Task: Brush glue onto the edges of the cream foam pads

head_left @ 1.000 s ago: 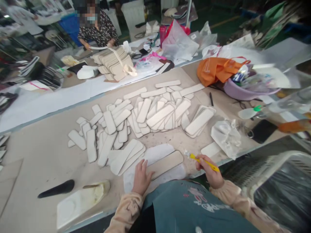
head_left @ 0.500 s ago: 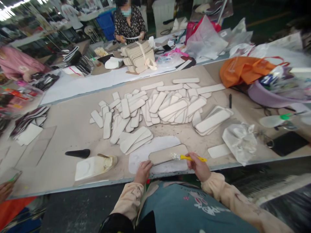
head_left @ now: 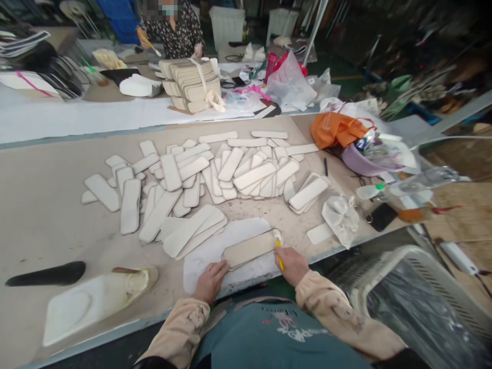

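My right hand (head_left: pixel 292 265) is closed round the yellow handle of a paintbrush (head_left: pixel 280 255). The white bristles touch the right end of a long, round-cornered beige panel (head_left: pixel 249 249). My left hand (head_left: pixel 209 282) grips that panel at its left end, fingers on the edge and thumb hidden. Under the panel lies a white paper sheet (head_left: pixel 194 269) at the table's front edge. Just beyond, several pale panels (head_left: pixel 196 230) are fanned over one another. A large heap of similar panels (head_left: pixel 230 169) spreads behind them.
To the left lie a cut-open white plastic bottle (head_left: pixel 77 307) with a stick in it and a black tapered object (head_left: pixel 46 274). A white bag (head_left: pixel 341 218) and purple basin (head_left: pixel 369 164) are at right. Opposite, a co-worker (head_left: pixel 172 31) holds a brush behind tied panel stacks (head_left: pixel 190 84).
The brush has moved to the panel's right end, and its handle now points towards me. My left hand keeps its hold. The view has swung right; the co-worker now has a brush raised.
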The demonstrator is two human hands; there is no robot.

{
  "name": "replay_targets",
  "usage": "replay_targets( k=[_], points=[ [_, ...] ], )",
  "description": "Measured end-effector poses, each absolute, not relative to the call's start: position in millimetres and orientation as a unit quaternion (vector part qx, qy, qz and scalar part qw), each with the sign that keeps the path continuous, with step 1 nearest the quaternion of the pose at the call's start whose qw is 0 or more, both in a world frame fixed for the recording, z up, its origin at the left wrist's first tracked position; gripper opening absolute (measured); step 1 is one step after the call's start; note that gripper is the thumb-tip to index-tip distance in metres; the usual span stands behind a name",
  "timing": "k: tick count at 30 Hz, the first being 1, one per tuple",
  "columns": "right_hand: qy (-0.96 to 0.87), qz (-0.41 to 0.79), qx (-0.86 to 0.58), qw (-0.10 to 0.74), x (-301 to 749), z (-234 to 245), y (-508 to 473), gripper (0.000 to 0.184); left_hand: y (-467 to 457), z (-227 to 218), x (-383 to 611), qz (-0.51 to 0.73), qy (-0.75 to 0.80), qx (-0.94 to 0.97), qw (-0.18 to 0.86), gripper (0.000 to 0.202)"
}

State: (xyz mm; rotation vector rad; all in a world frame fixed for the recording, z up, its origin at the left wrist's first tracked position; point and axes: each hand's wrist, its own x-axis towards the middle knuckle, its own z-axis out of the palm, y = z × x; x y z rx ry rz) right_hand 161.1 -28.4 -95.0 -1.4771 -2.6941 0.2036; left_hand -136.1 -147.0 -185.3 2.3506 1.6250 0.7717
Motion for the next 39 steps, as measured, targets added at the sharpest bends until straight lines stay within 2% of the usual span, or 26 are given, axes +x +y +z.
replay_targets(
  k=[4, 7, 10, 14, 18, 24, 28, 31, 34, 39],
  points=[
    [-0.893, 0.054, -0.446, -0.031, 130.0, -97.0, -41.2, 0.016, -146.3, -187.4, -135.9, 0.265, 0.542, 0.792, 0.091, 0.039],
    [-0.915, 0.1, -0.39, -0.026, 101.6, -94.8, -54.4, 0.014, -146.4, -187.8, -135.2, 0.261, 0.545, 0.791, 0.092, 0.039],
    [-0.91, 0.205, -0.359, 0.041, 72.4, -90.9, -64.8, 0.017, -146.8, -187.0, -134.6, 0.256, 0.552, 0.788, 0.091, 0.038],
    [-0.796, 0.41, -0.414, 0.162, 48.9, -89.2, -69.6, 0.022, -146.7, -184.4, -134.6, 0.243, 0.547, 0.795, 0.1, 0.042],
    [-0.67, 0.533, -0.484, 0.179, 54.0, -96.5, -61.4, 0.025, -145.6, -182.7, -135.1, 0.229, 0.535, 0.805, 0.117, 0.044],
    [-0.571, 0.467, -0.638, 0.22, 125.3, -102.0, -17.0, 0.028, -144.2, -180.9, -133.2, 0.213, 0.53, 0.81, 0.133, 0.046],
    [-0.581, 0.396, -0.67, 0.24, 157.3, -89.7, -6.1, 0.028, -144.1, -180.6, -132.6, 0.204, 0.528, 0.814, 0.128, 0.046],
    [-0.599, 0.448, -0.615, 0.247, 133.7, -84.4, -25.8, 0.027, -144.8, -182.2, -133.0, 0.202, 0.529, 0.815, 0.127, 0.047],
    [-0.623, 0.534, -0.531, 0.212, 93.5, -89.6, -51.2, 0.026, -145.3, -183.1, -132.9, 0.2, 0.53, 0.814, 0.129, 0.046],
    [-0.617, 0.534, -0.54, 0.205, 100.7, -104.1, -48.3, 0.025, -144.2, -180.5, -131.8, 0.195, 0.533, 0.811, 0.139, 0.047]
  ],
)
